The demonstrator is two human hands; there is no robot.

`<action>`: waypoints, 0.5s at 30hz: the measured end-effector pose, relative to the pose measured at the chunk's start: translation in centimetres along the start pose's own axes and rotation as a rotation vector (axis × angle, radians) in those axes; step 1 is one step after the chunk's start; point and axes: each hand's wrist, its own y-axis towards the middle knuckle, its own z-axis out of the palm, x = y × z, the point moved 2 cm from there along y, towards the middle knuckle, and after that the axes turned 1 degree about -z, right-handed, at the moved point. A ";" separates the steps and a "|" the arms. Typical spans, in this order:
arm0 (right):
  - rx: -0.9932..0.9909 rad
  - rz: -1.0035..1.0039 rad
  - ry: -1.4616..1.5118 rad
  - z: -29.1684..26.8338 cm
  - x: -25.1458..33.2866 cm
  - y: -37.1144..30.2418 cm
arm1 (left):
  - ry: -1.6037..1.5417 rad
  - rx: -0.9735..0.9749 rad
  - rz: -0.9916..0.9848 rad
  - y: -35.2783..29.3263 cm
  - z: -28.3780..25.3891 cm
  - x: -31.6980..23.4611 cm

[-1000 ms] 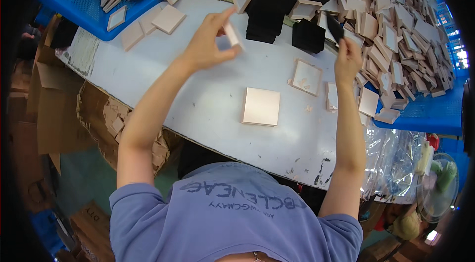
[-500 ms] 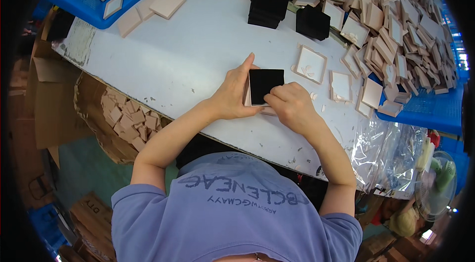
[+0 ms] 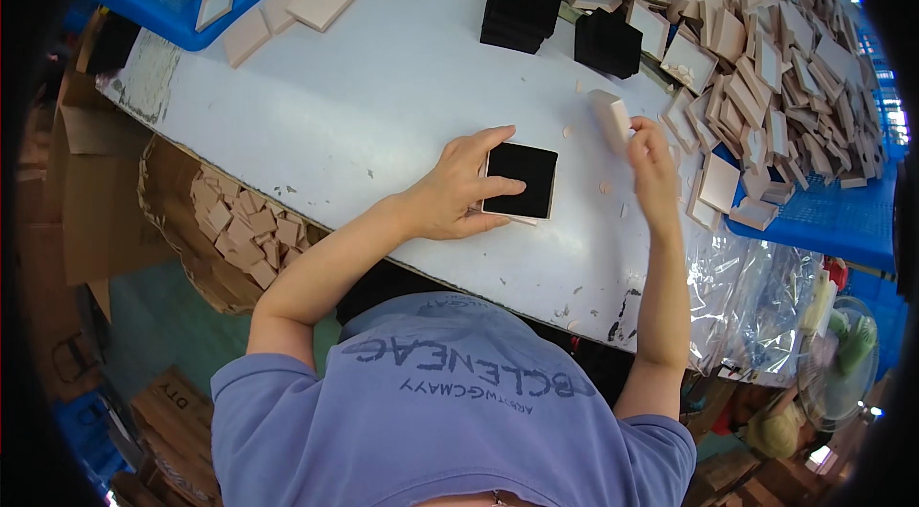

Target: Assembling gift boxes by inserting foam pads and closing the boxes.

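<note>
My left hand steadies a small pale pink box with a black pad in it, low over the white table. One finger presses on the pad while the others sit around the box's left side. Off to the right, my right hand pinches a pale pink shallow box tray, tilted up on edge above the tabletop. It is blurred, and I cannot tell whether it is one tray or two together. Small pale scraps lie on the table nearby.
Pale trays pile up on a blue basket at right and another blue basket at far left. Black pad stacks stand at the back. Clear plastic bags lie at right. Below the table's left edge, a carton holds pale pieces.
My right hand has left the black pad and moved right, lifting tray material. Two trays that lay there are gone from the table. My left hand's finger now rests on the pad.
</note>
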 end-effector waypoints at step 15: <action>0.217 -0.235 -0.167 2.7 7.5 -2.9 | 0.177 0.180 -0.097 1.4 -0.8 -1.3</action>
